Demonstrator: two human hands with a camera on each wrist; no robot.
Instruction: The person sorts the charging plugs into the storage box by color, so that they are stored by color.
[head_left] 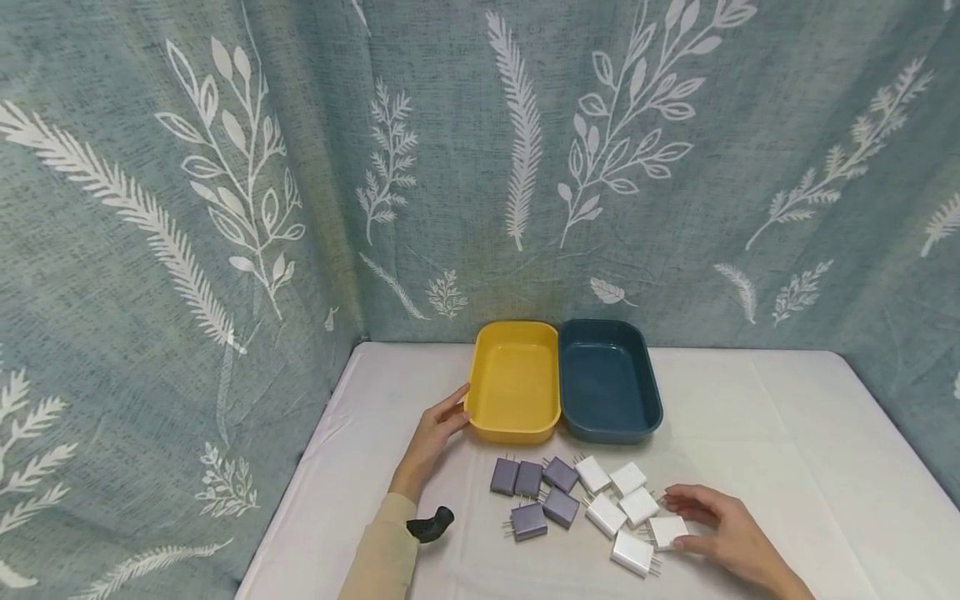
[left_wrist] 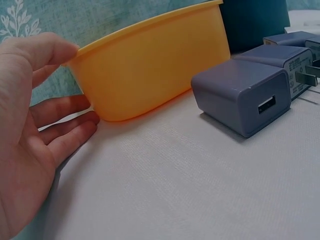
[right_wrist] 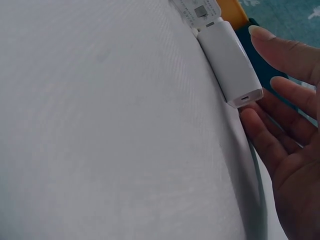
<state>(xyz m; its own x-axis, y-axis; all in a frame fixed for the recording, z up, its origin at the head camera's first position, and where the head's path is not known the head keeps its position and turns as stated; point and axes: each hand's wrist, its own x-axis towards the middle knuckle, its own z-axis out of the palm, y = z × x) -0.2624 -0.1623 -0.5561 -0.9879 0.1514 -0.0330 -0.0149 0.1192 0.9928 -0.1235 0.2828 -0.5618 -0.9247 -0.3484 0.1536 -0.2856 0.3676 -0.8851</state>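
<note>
My left hand (head_left: pixel 437 429) rests against the left side of a yellow tray (head_left: pixel 480 421). In the left wrist view its thumb (left_wrist: pixel 55 50) is at the tray's rim and the other fingers lie near the lower wall. My right hand (head_left: pixel 723 529) is beside the rightmost white charger (head_left: pixel 666 532), its fingers spread loosely around the charger's end. The right wrist view has this white charger (right_wrist: pixel 231 62) with its port facing the hand; thumb and fingers stand apart from one another. Several white chargers (head_left: pixel 606 515) and several purple-grey chargers (head_left: pixel 528 521) lie in a loose cluster between the hands.
A dark blue tray (head_left: pixel 651 400) stands against the yellow one's right side, at the back of the white-covered table (head_left: pixel 757 417). Behind hangs a leaf-patterned green curtain (head_left: pixel 465 167). A black device (head_left: pixel 431 525) is at the left wrist.
</note>
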